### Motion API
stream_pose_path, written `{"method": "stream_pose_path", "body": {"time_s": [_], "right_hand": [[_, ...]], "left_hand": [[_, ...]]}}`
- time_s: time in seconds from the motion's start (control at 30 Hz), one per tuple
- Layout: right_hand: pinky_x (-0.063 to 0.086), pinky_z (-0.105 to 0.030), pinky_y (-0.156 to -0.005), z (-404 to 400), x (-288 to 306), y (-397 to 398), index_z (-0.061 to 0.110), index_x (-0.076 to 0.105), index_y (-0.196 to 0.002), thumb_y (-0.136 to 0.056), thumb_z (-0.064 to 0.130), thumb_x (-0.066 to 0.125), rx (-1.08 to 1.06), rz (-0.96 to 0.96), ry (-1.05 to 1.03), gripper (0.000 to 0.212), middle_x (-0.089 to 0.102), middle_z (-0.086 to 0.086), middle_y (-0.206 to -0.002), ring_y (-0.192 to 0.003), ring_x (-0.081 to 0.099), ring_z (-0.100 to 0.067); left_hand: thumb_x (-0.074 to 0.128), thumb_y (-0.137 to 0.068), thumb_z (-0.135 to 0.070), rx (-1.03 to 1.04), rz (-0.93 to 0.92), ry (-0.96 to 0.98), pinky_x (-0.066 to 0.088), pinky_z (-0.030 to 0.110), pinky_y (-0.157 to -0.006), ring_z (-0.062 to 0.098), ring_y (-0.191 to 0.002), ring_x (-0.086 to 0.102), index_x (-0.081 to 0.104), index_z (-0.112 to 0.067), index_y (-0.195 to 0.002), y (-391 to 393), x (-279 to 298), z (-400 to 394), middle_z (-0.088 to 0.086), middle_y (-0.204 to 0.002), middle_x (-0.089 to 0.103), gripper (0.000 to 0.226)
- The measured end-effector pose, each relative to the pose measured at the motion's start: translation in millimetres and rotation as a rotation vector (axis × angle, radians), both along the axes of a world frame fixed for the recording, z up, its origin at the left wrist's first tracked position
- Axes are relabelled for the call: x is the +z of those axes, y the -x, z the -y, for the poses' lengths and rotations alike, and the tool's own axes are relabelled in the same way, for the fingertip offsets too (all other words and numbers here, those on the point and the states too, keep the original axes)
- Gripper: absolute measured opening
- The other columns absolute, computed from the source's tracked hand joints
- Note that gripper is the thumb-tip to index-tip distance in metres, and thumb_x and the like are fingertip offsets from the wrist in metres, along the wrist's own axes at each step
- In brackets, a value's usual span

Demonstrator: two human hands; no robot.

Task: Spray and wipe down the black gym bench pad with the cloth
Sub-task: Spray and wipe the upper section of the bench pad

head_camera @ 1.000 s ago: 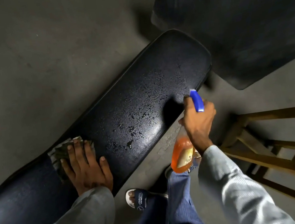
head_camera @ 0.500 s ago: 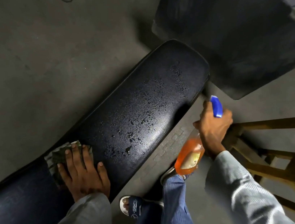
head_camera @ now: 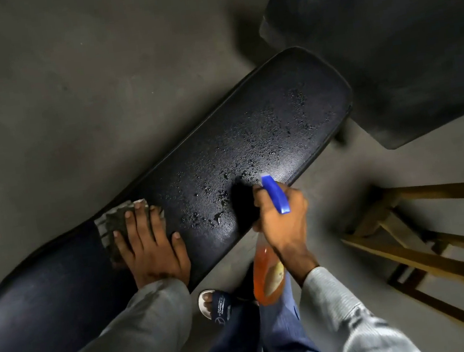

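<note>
From the head view, the left hand (head_camera: pixel 148 247) lies flat with fingers spread, pressing the cloth (head_camera: pixel 112 225) onto the black bench pad (head_camera: pixel 250 143). The right hand (head_camera: pixel 282 216) has its fingers wrapped around the spray bottle (head_camera: pixel 267 278), whose blue nozzle (head_camera: pixel 275 193) points over droplets just beyond the fingertips.

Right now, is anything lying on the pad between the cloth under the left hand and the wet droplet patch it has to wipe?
Nothing visible. The cloth lies flat under the left hand on the bench pad, and bare pad runs to the droplets. The right hand, holding the spray bottle, overlaps only the pad's near edge beside the droplets.
</note>
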State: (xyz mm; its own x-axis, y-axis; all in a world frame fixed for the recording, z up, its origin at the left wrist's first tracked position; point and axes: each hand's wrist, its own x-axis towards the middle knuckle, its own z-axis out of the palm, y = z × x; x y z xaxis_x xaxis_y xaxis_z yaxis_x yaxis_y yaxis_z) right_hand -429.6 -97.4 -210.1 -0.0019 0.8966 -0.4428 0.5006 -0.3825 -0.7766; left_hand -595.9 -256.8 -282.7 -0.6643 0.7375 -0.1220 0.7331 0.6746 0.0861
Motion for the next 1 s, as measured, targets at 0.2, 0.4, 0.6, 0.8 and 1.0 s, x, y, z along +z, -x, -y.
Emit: {"method": "stream_pose_path", "body": {"time_s": [0.2,0.4,0.6,0.8,1.0], "right_hand": [[0.052,-0.032,-0.041,21.1,11.6,27.8,0.008,0.055,-0.069,-0.087,0.036,0.070,0.095,-0.136,-0.013,0.036,0.047,-0.013,-0.059,-0.048,0.054,-0.036],[0.050,-0.049,-0.047,36.2,23.1,62.5,0.007,0.050,-0.067,-0.091,0.038,0.070,0.316,-0.238,-0.120,0.045,0.049,-0.023,-0.059,-0.052,0.057,-0.048],[0.046,-0.043,-0.049,59.0,37.4,107.3,-0.002,0.054,-0.067,-0.091,0.032,0.074,0.452,-0.395,-0.116,0.046,0.049,-0.017,-0.050,-0.042,0.056,-0.041],[0.040,-0.040,-0.052,99.3,59.2,153.8,-0.004,0.051,-0.064,-0.091,0.024,0.074,0.634,-0.481,-0.154,0.045,0.043,-0.014,-0.054,-0.050,0.044,-0.020],[0.050,-0.052,-0.051,159.6,86.2,207.5,0.019,0.053,-0.063,-0.094,0.027,0.076,0.801,-0.593,-0.209,0.039,0.050,-0.003,-0.060,-0.050,0.060,-0.042]], "left_hand": [[0.042,-0.099,-0.041,-0.007,0.022,-0.046,0.009,0.063,-0.132,0.034,-0.165,0.015,0.031,-0.012,-0.165,3.6,-0.8,3.0,0.012,-0.178,0.016,0.073],[0.046,-0.098,-0.041,-0.061,0.025,-0.118,0.011,0.062,-0.132,0.034,-0.164,0.021,0.039,-0.012,-0.163,7.3,-0.4,7.4,0.013,-0.175,0.026,0.071],[0.046,-0.103,-0.025,-0.015,0.307,-0.502,0.021,0.057,-0.131,0.031,-0.157,0.039,0.054,-0.006,-0.151,16.0,7.3,26.7,0.013,-0.165,0.046,0.052],[0.041,-0.109,-0.024,0.224,0.372,-0.857,0.050,0.047,-0.078,0.030,-0.084,0.061,0.065,-0.007,-0.089,-0.6,58.1,75.3,0.008,-0.089,0.067,0.035],[0.057,-0.102,-0.047,0.343,0.341,-1.052,0.042,0.037,-0.075,0.012,-0.082,0.054,0.058,-0.016,-0.083,-13.1,77.5,127.7,-0.010,-0.087,0.057,0.036]]}}
